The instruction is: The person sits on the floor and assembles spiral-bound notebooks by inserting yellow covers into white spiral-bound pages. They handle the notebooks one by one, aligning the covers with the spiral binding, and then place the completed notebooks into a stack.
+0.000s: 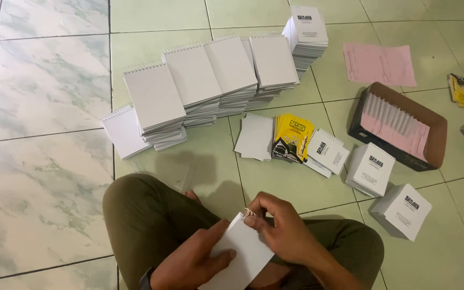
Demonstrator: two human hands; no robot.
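Fingers of the right hand pinched the wire spiral at the top edge of a small white notepad, thumb and forefinger closed on the coil. The left hand gripped the same notepad from its lower left side — thumb lying across the blank cover, the other fingers curled beneath. It sat tilted over the person's crossed legs, above the green tiled floor. Just ahead lay a loose pile of yellow-and-black covers between white sheets, with rows of stacked spiral pads farther off — and a brown box of pink sheets to the right.
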